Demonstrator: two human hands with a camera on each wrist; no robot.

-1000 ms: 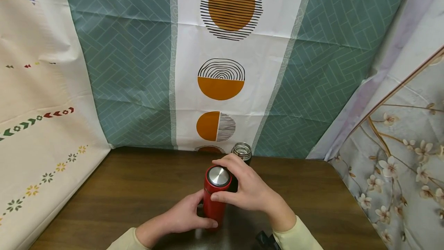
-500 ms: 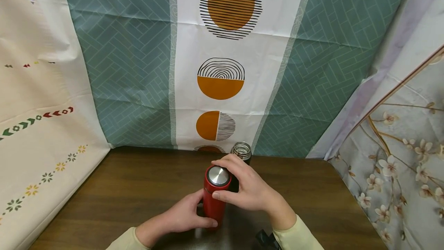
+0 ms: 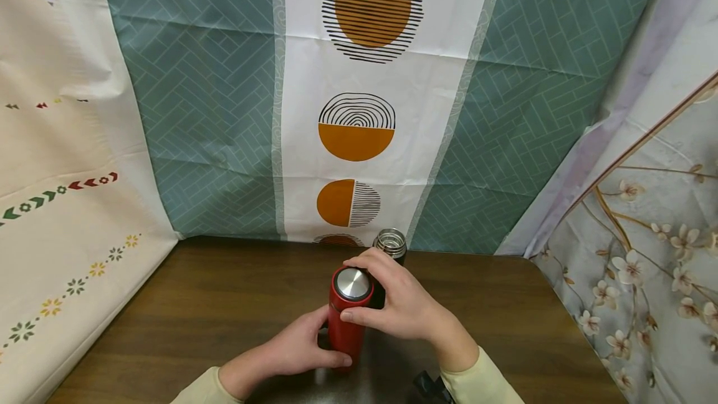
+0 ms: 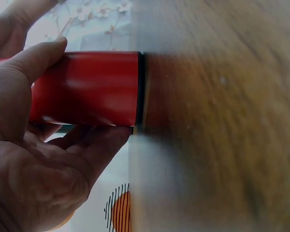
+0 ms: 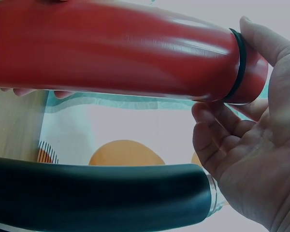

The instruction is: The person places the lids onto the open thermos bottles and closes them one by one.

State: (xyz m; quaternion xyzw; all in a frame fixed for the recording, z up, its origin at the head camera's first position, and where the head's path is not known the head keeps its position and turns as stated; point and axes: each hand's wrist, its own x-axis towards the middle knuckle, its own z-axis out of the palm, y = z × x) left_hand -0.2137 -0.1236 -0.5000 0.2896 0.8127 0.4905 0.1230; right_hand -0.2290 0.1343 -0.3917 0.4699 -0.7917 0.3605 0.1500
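A red thermos flask (image 3: 346, 335) stands upright on the table, its red lid topped by a silver disc (image 3: 353, 283). My left hand (image 3: 294, 346) grips the lower body, thumb in front and fingers round the far side. My right hand (image 3: 401, 304) holds the lid between thumb and fingers; in the right wrist view a dark ring (image 5: 240, 65) marks the seam between lid and body. Just behind the right hand stands a black thermos flask (image 5: 101, 195), lidless, with a steel threaded mouth (image 3: 391, 242). The red flask's base touches the tabletop in the left wrist view.
The brown wooden table (image 3: 224, 292) ends at a patterned teal and white cloth (image 3: 219, 111) at the back. Cream cloth (image 3: 67, 254) hangs on the left, floral cloth (image 3: 662, 279) on the right. A small black object (image 3: 432, 386) is by the right wrist.
Almost nothing differs. Both hands keep their hold on the red thermos flask, with only tiny shifts of the right thumb and of the view.
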